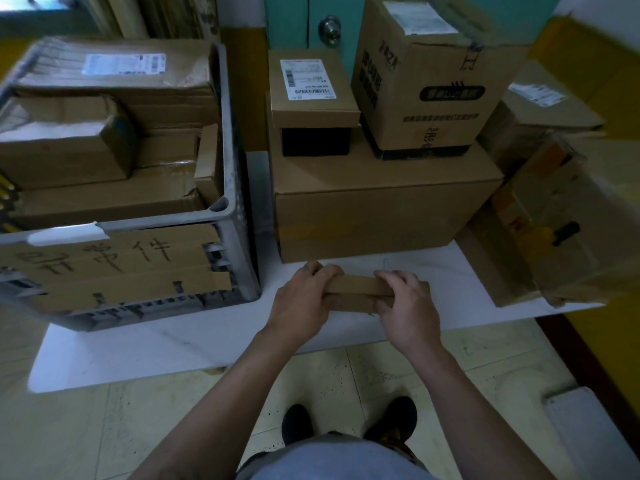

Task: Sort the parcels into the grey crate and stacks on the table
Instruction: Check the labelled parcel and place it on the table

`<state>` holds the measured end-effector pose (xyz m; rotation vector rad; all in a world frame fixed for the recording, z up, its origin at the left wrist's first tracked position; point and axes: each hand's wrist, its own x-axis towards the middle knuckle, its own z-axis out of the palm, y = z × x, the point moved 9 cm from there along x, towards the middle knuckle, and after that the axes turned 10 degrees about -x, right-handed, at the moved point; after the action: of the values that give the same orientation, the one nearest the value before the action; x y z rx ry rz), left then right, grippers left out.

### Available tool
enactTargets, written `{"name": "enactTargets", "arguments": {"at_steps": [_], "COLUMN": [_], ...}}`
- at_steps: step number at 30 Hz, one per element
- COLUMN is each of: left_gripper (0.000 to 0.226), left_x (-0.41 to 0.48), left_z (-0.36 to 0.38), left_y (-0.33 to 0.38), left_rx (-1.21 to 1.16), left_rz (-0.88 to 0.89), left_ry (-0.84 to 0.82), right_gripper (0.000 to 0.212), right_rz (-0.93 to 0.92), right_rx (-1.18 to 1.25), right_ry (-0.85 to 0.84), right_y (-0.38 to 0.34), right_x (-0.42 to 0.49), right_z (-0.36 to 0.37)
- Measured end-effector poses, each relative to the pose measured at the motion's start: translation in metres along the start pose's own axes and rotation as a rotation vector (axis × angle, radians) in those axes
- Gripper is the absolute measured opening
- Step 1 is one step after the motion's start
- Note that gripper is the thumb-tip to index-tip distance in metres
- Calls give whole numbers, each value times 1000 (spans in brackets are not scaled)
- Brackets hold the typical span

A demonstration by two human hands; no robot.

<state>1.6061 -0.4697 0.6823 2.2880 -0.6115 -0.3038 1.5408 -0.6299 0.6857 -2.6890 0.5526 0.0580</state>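
Parcel (pixel 353 289): small flat carton, held level just above the surface (pixel 173 341), near its front edge. Left grip (pixel 304 296) curls round its left end and right grip (pixel 405 299) round its right end. Both are clamped on it, fingers over the top.

Progress, as judged: well on.
- Crate (pixel 239 202), left of the grip, holds several parcels packed to about rim height. Little room shows on top.
- A stack stands just beyond the grip: big box (pixel 381 216) at the bottom, with labelled box (pixel 311 98) and tall box (pixel 426 81) side by side on it.
- The parcel in hand is not yet placed.
- No other loose parcel shows on the surface, so this may be among the last. What lies out of view I cannot tell.

Around:
- Open carton (pixel 554 237) right of the grip, flaps splayed, inside not readable.
- Another box (pixel 540 112) beyond it.
- Handwritten card sign (pixel 114 261) on the crate front.

In the way: the big box's front face is close ahead of the grip, so going onto the stack means lifting clear of it. Going to the crate means clearing its near wall.
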Motion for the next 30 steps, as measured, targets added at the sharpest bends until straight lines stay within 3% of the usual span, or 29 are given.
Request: {"name": "enactTargets", "arguments": {"at_steps": [7, 13, 16, 20, 30], "left_gripper": [40, 33, 32, 35, 39], "left_x": [-5, -2, 0, 3, 3], "left_z": [-2, 0, -4, -9, -9], "left_y": [-19, -24, -25, -19, -19], "left_rx": [-149, -144, -32, 164, 113], "left_rz": [-83, -87, -92, -104, -139], "left_ry": [39, 43, 45, 19, -5], "right_gripper": [88, 66, 54, 56, 64], "right_rz": [249, 212, 187, 142, 82], "right_rx": [110, 227, 239, 219, 286], "right_ry": [-86, -53, -61, -6, 65], "right_y": [42, 38, 35, 30, 15], "right_x": [10, 14, 18, 22, 27], "right_z": [5, 5, 5, -3, -11]}}
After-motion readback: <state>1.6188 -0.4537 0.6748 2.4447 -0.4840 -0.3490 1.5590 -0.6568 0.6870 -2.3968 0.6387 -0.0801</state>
